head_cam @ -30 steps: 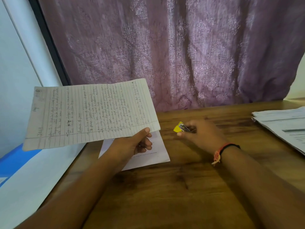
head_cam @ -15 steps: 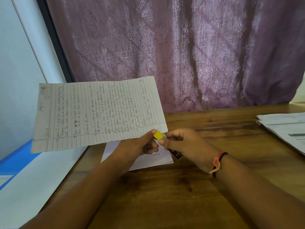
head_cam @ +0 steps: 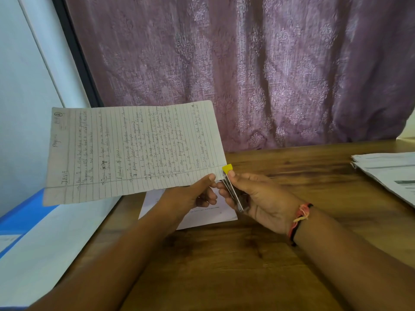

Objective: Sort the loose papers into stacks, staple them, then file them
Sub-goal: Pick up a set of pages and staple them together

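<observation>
A lined handwritten sheet (head_cam: pixel 134 151) is being held in the air, turned sideways; a small metal stapler (head_cam: pixel 232 189) with a yellow tip is meeting its lower right corner; a white printed sheet (head_cam: pixel 202 215) is lying flat underneath; a stack of printed papers (head_cam: pixel 386 171) is lying far right.

Wooden table (head_cam: pixel 258 254), white printed sheet (head_cam: pixel 202 215) near middle, paper stack (head_cam: pixel 390 171) at right edge

Stapler (head_cam: pixel 232 190) rear seemingly hidden, paper stack (head_cam: pixel 386 170) cropped
</observation>
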The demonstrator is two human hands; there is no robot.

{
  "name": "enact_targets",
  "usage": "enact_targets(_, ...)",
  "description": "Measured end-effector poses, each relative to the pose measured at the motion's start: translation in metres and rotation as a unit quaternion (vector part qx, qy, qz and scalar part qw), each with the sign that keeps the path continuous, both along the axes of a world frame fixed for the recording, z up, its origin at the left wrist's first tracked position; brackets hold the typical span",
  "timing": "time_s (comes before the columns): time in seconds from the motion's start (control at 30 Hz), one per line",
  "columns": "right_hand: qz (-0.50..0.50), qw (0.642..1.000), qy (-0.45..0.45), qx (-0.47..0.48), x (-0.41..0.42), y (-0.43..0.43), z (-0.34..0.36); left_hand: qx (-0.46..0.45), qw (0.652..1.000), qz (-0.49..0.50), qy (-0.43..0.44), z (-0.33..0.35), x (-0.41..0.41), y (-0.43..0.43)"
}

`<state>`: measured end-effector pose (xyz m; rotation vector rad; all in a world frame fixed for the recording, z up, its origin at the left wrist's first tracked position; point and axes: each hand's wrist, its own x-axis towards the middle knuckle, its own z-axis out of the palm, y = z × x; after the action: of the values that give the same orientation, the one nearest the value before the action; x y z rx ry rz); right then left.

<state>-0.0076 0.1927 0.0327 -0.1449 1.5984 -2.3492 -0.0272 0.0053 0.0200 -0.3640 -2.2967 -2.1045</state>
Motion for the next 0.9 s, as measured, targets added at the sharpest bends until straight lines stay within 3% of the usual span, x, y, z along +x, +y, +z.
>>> enact_targets(0.57, 0.004, 1.000, 0.009, 0.023, -0.0019, 0.0019, 0.0000, -0.029, 0.999, -0.008, -0.012, 0.0029, 0.0036, 0.0015)
enact_targets(0.9, -0.034, 0.996, 0.020, 0.085, -0.0049, -0.0016, 0.0003, -0.041, 0.999, -0.010, -0.013, 0.0034, 0.0030, 0.0007)
